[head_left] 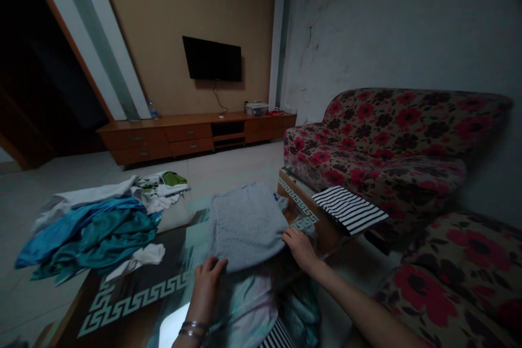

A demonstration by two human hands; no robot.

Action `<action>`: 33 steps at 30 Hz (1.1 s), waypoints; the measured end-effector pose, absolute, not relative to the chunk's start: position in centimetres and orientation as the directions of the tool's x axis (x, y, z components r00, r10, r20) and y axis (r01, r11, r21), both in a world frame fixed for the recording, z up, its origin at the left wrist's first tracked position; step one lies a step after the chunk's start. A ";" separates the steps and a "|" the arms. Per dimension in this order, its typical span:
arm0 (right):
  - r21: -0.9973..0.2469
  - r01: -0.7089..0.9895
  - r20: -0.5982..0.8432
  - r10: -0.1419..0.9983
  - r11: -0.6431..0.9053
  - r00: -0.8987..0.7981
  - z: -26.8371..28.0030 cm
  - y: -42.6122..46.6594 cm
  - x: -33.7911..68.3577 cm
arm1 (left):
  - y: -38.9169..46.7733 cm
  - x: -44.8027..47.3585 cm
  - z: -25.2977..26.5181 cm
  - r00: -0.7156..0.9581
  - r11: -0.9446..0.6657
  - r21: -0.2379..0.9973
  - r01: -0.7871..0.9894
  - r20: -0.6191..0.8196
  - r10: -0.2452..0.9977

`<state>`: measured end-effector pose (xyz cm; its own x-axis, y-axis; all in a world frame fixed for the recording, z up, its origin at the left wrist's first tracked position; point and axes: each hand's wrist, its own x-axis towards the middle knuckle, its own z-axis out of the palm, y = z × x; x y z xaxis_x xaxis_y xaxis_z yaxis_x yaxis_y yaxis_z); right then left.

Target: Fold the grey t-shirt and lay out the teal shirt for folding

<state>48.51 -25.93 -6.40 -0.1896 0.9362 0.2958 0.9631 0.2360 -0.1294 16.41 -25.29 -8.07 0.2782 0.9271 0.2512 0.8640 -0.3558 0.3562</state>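
A grey garment [247, 225], its kind not clear, is spread as a rough square over the glass-topped coffee table [159, 283]. Its near left corner is pinched by my left hand [210, 272], which has bracelets at the wrist. My right hand [300, 247] has its fingers closed on the near right corner. Below the grey cloth, closest to me, are a pale pink and mint cloth [253, 302], a dark green cloth [302, 304] and a striped piece [278, 335].
To the left lies a heap of teal and blue clothes [106, 234] with white pieces. A striped black-and-white cloth [349, 209] rests at the table's right end. A flowered sofa [387, 136] stands right; a wooden TV cabinet [179, 138] lines the far wall beneath a television [214, 60].
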 end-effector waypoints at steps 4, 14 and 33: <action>-0.230 0.969 0.048 0.995 0.093 -0.085 -4.4 -23.3 50.0 | -24.4 17.5 -7.9 0.283 -0.360 0.359 0.861 0.248 0.926; -0.438 0.857 0.058 0.942 -0.272 0.329 -5.2 -14.2 49.9 | -25.8 17.7 -7.5 0.241 -0.315 0.400 0.860 0.226 0.944; -0.331 0.906 -0.009 0.961 -0.264 0.277 -6.1 -20.5 49.1 | -27.9 17.5 -10.8 0.272 -0.391 0.338 0.856 0.348 0.897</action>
